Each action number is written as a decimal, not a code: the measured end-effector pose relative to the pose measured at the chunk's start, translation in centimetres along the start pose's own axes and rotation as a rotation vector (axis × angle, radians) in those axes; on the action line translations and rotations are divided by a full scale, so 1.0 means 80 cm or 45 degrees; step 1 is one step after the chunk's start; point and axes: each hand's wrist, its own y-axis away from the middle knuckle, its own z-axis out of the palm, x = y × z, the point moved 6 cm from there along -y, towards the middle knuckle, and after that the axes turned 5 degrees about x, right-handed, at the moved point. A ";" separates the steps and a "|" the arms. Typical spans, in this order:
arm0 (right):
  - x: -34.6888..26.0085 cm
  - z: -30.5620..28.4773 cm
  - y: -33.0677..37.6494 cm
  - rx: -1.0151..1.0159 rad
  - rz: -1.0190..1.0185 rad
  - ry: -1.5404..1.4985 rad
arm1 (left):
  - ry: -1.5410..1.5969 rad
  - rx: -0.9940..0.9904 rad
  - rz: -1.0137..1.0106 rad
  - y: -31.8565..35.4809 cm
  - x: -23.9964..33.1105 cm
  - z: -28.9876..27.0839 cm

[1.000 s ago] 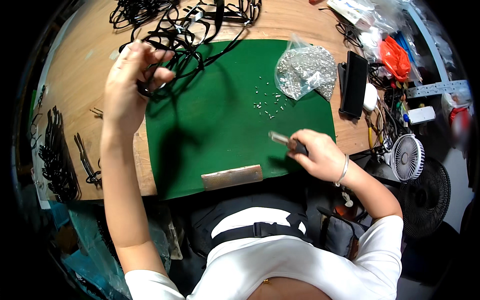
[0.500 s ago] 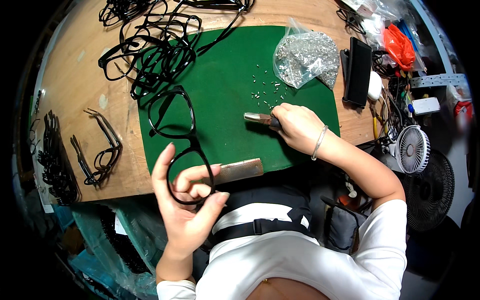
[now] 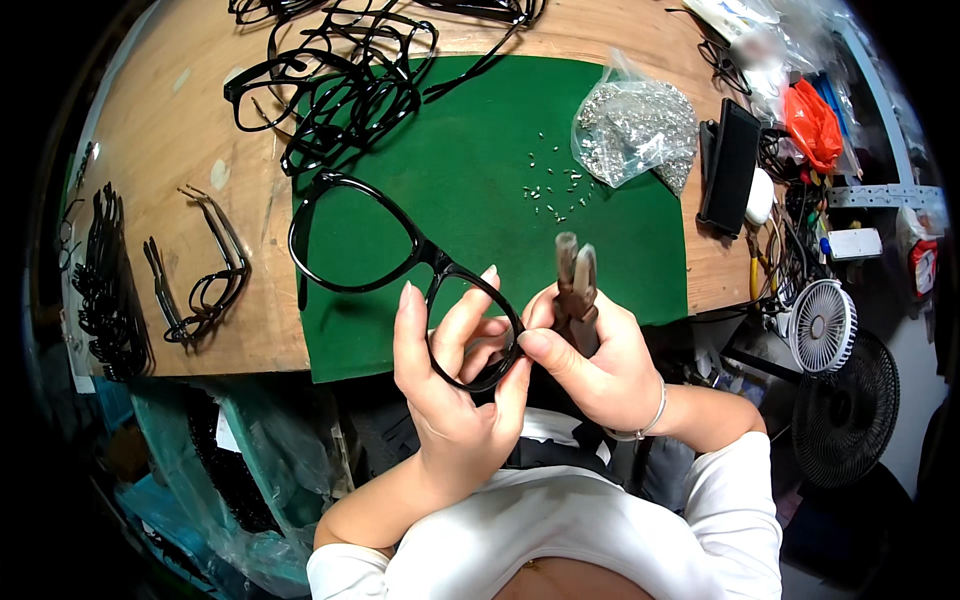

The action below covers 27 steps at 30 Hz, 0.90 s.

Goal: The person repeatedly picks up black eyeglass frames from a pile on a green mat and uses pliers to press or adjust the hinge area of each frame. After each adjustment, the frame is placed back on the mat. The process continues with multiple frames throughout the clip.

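Note:
A black glasses frame (image 3: 432, 254) is gripped by its near rim in my left hand (image 3: 455, 410), whose fingers pass through and around that rim. Its other rim reaches out to the far left over the green mat. My right hand (image 3: 610, 375) is closed round a pair of pliers (image 3: 575, 290), jaws pointing away from me and slightly apart. The right thumb meets the frame's near end beside the left fingertips. Whatever lies between those fingertips is too small to make out. Tiny metal pieces (image 3: 553, 190) lie scattered on the mat beyond the pliers.
A green mat (image 3: 480, 130) covers part of the wooden table. A clear bag (image 3: 635, 125) of small metal pieces lies at its far right, a heap of black frames (image 3: 345, 90) at its far left. More frames (image 3: 205, 285) lie left; a phone (image 3: 730, 165) and small fan (image 3: 823, 312) stand right.
My right hand has come back from the scattered pieces to the glasses frame, turning the pliers away from me. My left hand has moved right and tilted the frame. The view has shifted slightly.

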 end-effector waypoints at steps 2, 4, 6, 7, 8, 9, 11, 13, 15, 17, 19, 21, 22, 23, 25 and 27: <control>0.004 0.003 0.000 -0.019 0.155 -0.197 | -0.030 -0.013 0.061 0.000 0.003 0.001; 0.000 0.003 -0.004 -0.128 0.350 -0.238 | -0.006 -0.042 0.069 -0.003 0.002 0.002; 0.000 0.005 -0.004 -0.199 0.382 -0.198 | 0.085 -0.170 -0.033 -0.008 0.000 0.000; 0.001 0.005 -0.004 -0.207 0.391 -0.205 | 0.126 -0.231 -0.079 -0.012 0.003 -0.002; 0.002 0.006 -0.002 -0.214 0.400 -0.213 | 0.274 -0.269 -0.231 -0.016 0.004 -0.002; 0.002 0.006 -0.001 -0.220 0.409 -0.220 | 0.370 -0.271 -0.339 -0.018 0.006 -0.003; -0.005 0.010 0.002 -0.270 0.499 -0.236 | 0.551 -0.270 -0.556 -0.019 0.008 -0.006; -0.015 0.014 0.005 -0.352 0.595 -0.271 | 0.542 -0.309 -0.545 -0.020 0.012 -0.011; -0.013 0.008 0.008 -0.353 0.468 -0.230 | 0.525 -0.323 -0.559 -0.020 0.015 -0.017; -0.016 -0.004 0.012 -0.511 0.410 0.098 | 0.637 -0.301 -0.632 -0.020 0.016 -0.028; -0.016 -0.006 0.017 -0.706 0.249 0.348 | 0.717 -0.344 -0.671 -0.022 0.016 -0.031; -0.015 0.002 0.025 -0.869 0.365 0.446 | 0.688 -0.403 -0.618 -0.025 0.018 -0.032; -0.020 0.006 0.026 -0.918 0.386 0.489 | 0.682 -0.439 -0.595 -0.025 0.019 -0.030; -0.020 0.007 0.024 -0.928 0.330 0.521 | 0.673 -0.458 -0.581 -0.026 0.019 -0.029; -0.019 0.009 0.020 -0.956 0.220 0.579 | 0.647 -0.489 -0.557 -0.026 0.019 -0.029; -0.026 0.012 0.014 -0.946 0.204 0.635 | 0.658 -0.521 -0.543 -0.025 0.017 -0.027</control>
